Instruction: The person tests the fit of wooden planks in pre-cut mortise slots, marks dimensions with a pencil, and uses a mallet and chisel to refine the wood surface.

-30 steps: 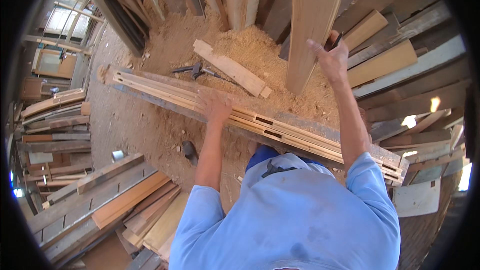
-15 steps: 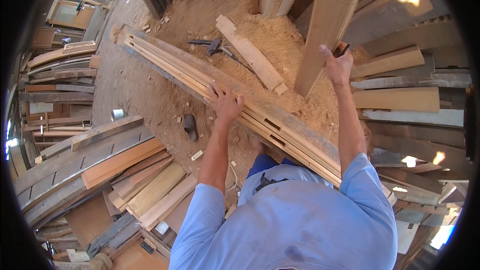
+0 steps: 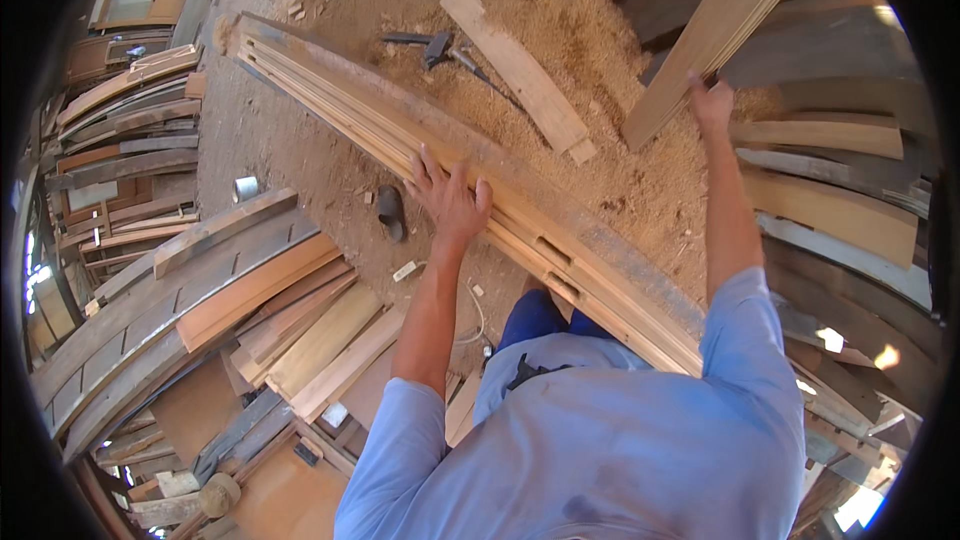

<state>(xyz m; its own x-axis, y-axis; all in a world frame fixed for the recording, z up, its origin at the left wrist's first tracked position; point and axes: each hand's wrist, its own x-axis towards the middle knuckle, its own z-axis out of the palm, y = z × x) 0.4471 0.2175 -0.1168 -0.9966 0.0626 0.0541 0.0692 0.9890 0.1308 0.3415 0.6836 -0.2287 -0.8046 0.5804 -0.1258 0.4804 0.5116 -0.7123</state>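
Note:
Fingers spread, my left hand [image 3: 452,202] lies on a long bundle of pale wooden strips [image 3: 350,118], which has dark rectangular slots cut near my body. The strips run diagonally along a worn grey-brown beam [image 3: 490,152]. Off to the right, my right hand [image 3: 712,106] grips the near edge of a wide wooden plank [image 3: 690,52] that leans up and away to the right. Its fingers are partly hidden, and a small dark item shows by them, too little visible to name.
A hammer [image 3: 437,50] and a loose board [image 3: 520,75] lie on sawdust beyond the beam. A dark slipper [image 3: 390,214] and a small tin [image 3: 245,188] are on the ground. Stacked timber [image 3: 230,280] fills the left; more boards [image 3: 830,205] lie at the right.
The plank has tipped away and to the right, and its upper end now shows. My right hand has moved with it; my left hand stays on the strips. The whole view has shifted.

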